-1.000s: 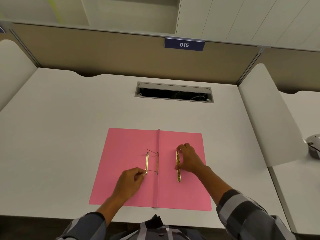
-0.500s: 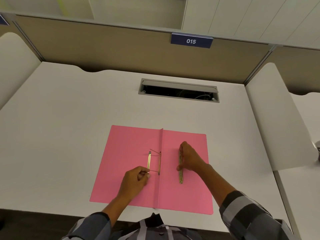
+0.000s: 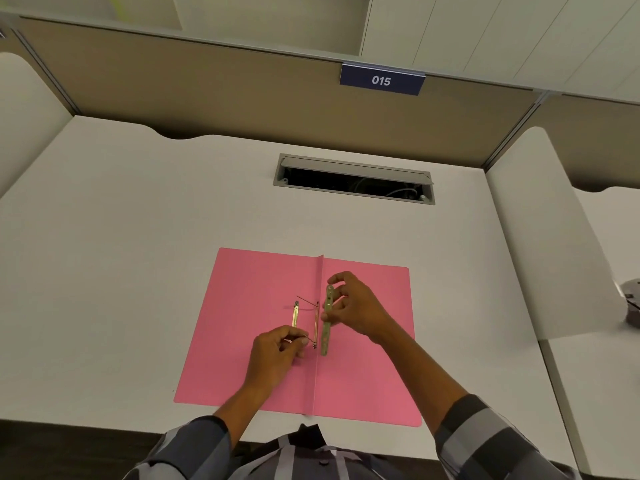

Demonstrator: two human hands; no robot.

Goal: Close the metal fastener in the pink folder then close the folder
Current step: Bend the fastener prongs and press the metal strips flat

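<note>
The pink folder (image 3: 249,334) lies open and flat on the white desk, its spine fold running toward me. A brass fastener (image 3: 316,320) sits beside the spine, with two thin prongs bent out to the left and a loose brass strip (image 3: 295,315) lying on the left leaf. My left hand (image 3: 273,358) pinches the end of the near prong. My right hand (image 3: 353,306) holds a long metal fastener bar (image 3: 326,323) lifted off the right leaf, just right of the spine.
A grey cable slot (image 3: 353,178) is sunk into the desk (image 3: 121,254) behind the folder. Tan partitions with a "015" label (image 3: 381,79) close the back and sides. A grey object (image 3: 632,301) sits at the far right edge.
My right hand has picked the metal bar up from the right leaf and carried it left toward the spine. My left hand shifted from the loose strip to the near prong.
</note>
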